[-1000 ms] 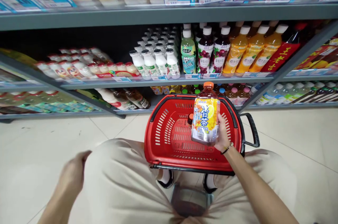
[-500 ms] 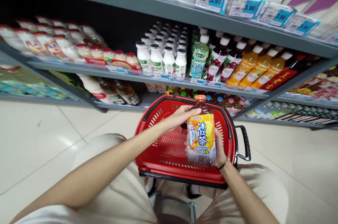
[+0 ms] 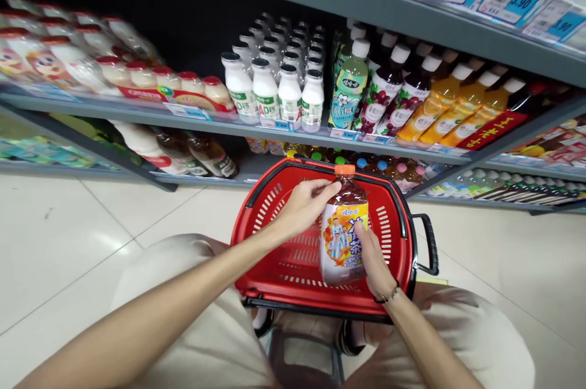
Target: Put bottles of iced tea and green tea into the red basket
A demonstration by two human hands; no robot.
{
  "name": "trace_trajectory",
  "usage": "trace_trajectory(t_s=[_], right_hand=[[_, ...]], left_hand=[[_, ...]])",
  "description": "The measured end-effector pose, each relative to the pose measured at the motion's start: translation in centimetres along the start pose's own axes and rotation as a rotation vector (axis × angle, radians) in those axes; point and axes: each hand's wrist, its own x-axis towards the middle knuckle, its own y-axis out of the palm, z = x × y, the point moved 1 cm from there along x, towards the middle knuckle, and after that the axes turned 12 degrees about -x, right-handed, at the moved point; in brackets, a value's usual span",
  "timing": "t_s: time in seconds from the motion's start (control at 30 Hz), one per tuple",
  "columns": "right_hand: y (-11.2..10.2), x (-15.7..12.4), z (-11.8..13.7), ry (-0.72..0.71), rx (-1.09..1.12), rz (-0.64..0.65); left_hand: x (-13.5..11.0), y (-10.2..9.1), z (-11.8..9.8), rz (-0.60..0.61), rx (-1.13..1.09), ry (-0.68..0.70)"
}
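Red basket [image 3: 274,282] under tea bottle [image 3: 341,236]; both hands' grips closed on it.

Both forearms outstretched, left hand [image 3: 304,206] curled with fingertips forward, right hand [image 3: 373,258] clasped, thumb uppermost.

Clear glossy plastic bottle [image 3: 341,230] with slick printed film label. Perforated red plastic basket [image 3: 279,212], slight sheen. Matt grey painted metal shelf [image 3: 256,129]; glossy smooth tile floor [image 3: 82,236].
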Motion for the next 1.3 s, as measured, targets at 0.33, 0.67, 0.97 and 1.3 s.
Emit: trace_trajectory(t_s=[0.33,0.67,0.97,1.3], right_hand=[[-0.1,-0.8,2.6,0.04,0.298,0.088],[0.8,2.2,2.8,0.177,0.274,0.251],[0.5,4.6,-0.9,0.167,0.315,0.198],[0.3,3.7,-0.3,0.12,0.357,0.154]], left_hand=[[-1.2,0.8,-1.2,0.237,-0.239,0.02],[0.2,-0.3,0.6,0.08,-0.315,-0.092],[0.3,0.6,3.5,0.006,-0.154,-0.169],[-0.2,0.7,3.2,0.02,-0.114,-0.163]])
